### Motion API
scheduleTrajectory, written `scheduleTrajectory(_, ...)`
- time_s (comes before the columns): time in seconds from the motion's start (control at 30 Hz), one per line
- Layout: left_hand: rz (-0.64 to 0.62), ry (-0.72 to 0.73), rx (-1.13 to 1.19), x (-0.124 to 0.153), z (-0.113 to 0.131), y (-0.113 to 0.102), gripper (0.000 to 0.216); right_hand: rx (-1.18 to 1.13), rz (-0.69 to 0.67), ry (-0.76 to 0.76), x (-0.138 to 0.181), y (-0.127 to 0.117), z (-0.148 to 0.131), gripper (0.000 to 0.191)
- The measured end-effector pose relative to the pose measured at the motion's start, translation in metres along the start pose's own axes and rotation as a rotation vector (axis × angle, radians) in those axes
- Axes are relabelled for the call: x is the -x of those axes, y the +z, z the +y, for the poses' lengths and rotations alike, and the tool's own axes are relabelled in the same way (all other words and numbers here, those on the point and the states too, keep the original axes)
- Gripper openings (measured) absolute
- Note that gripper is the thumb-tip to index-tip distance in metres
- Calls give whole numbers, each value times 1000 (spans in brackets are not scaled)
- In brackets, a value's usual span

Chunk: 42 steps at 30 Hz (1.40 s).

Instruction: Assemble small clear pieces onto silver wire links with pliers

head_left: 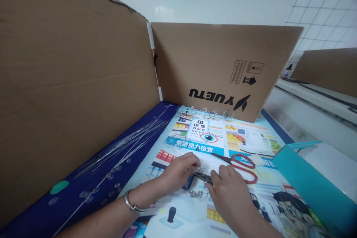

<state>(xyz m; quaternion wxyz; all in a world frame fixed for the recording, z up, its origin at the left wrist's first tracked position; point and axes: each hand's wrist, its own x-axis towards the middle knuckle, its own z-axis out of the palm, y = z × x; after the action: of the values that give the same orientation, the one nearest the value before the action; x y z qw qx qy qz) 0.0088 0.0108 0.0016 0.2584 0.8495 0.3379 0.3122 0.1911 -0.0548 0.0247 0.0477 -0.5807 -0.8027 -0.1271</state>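
My right hand (230, 189) is closed round dark-jawed pliers (203, 177), whose nose points left. Opposite the jaws, my left hand (178, 171) is pinched on a thin wire piece (206, 192) that loops under both hands. Clear round beads (196, 193) sit on this wire below the pliers' nose. The jaws reach close to the left fingertips; whether they grip the wire is too small to tell. Just beyond my right hand lie red-handled scissors (242, 165), blades toward the left.
Cardboard walls (223, 63) stand at the back and left. Straight wires (125, 145) and loose clear beads (111, 173) lie on the blue strip. Beaded wire pieces (209, 112) line the back wall. A teal box (312, 182) stands right, on the printed sheet (164, 219).
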Motion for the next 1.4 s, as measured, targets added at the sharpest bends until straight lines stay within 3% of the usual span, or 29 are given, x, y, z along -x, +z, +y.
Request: scheduleTrajectory(1.4, -88, 130, -59, 1, 3, -3, 26, -72, -27, -30, -1, -3, 5, 13)
